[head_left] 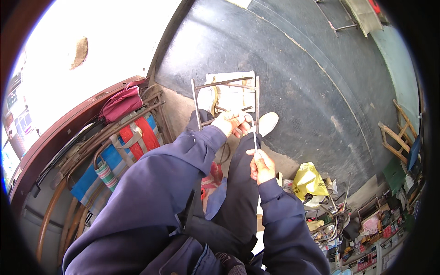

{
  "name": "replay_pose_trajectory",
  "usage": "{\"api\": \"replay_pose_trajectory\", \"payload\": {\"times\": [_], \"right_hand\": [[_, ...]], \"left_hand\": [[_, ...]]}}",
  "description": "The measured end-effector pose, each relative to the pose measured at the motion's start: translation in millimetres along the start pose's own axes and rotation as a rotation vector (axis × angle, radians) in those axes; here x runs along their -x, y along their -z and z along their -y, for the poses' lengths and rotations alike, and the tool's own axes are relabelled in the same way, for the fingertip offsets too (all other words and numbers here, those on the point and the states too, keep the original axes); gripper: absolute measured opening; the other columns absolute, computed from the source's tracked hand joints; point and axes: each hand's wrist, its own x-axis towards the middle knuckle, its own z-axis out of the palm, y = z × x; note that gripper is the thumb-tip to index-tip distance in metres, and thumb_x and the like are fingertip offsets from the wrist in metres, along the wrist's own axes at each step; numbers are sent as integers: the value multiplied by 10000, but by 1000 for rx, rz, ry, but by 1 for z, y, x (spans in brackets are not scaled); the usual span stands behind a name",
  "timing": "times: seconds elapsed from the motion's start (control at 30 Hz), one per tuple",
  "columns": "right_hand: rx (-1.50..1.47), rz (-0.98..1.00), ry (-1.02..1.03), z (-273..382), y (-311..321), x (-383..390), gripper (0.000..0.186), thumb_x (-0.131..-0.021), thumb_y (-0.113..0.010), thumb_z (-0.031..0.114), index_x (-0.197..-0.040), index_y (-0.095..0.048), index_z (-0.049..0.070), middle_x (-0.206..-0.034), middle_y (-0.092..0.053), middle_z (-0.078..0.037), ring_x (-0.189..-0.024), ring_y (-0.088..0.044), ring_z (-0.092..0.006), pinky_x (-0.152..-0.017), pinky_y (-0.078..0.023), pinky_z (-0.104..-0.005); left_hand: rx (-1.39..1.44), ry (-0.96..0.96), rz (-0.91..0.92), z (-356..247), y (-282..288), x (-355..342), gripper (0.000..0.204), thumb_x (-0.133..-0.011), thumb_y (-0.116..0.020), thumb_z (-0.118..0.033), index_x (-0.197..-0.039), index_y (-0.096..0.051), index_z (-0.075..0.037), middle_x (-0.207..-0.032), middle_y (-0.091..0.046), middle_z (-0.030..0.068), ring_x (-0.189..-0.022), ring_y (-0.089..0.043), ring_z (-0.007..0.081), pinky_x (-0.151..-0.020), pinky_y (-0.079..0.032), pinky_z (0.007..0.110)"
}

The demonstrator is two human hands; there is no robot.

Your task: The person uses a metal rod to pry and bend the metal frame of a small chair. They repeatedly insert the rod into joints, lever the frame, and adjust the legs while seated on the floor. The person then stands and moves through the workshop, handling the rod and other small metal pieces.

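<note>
Right at my feet is a small metal-framed stool (233, 95) with a pale seat, its thin legs and crossbars toward me. My left hand (230, 123) is closed in a pinch at the near end of the frame, around the curved upper end of a thin pale strip (255, 136). Below it and to the right, my right hand (262, 166) pinches the strip's lower end between thumb and fingers. The strip runs nearly straight between both hands. How its upper end meets the frame is hidden by my left fingers.
Folded chairs with striped fabric (114, 158) and a dark red bag (121, 103) lean at the left. A yellow plastic bag (310, 181) lies at the right beside cluttered tools and parts (348, 224). Wooden frames (396, 137) stand at the far right.
</note>
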Motion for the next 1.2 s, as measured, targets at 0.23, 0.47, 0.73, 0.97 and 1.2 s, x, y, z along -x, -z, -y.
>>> {"api": "replay_pose_trajectory", "payload": {"times": [0.23, 0.47, 0.73, 0.97, 1.2], "right_hand": [[-41, -13, 1, -2, 4, -3, 311, -1110, -412, 245, -1168, -603, 6, -675, -453, 9, -487, -331, -60, -435, -318, -233], [-15, -23, -7, 3, -1, -7, 327, -1113, -409, 268, -1150, -601, 6, -654, -447, 18, -468, -309, -53, -416, -286, -223], [26, -9, -15, 5, -10, -14, 323, -1110, -417, 267, -1122, -612, 11, -643, -452, 18, -454, -305, -52, -410, -287, -224], [268, -114, 185, -5, -16, -20, 260, -1092, -455, 222, -1102, -655, 56, -670, -516, 14, -497, -397, -58, -453, -314, -216], [27, 51, 12, 6, -17, -10, 283, -1094, -453, 254, -1087, -634, 38, -660, -498, 9, -481, -345, -51, -440, -294, -221]], "left_hand": [[16, 4, -15, -13, -5, 7, 210, -1053, -558, -186, -1130, -696, -48, -931, -741, 65, -830, -710, 154, -681, -551, 271], [96, 40, -7, -11, 11, 5, 316, -1041, -583, -267, -1130, -685, 19, -967, -735, 133, -897, -728, 264, -743, -573, 358], [180, 39, 4, -13, 26, 11, 339, -1031, -594, -284, -1148, -684, 21, -1007, -733, 151, -944, -719, 282, -757, -571, 382], [180, -47, 92, -20, 24, 25, 304, -1015, -623, -309, -1131, -690, -35, -1108, -706, 112, -1041, -689, 245, -792, -568, 369], [605, 15, 215, -19, 17, 29, 379, -1011, -610, -350, -1242, -618, -50, -1174, -696, 149, -1140, -672, 296, -857, -589, 473]]}}
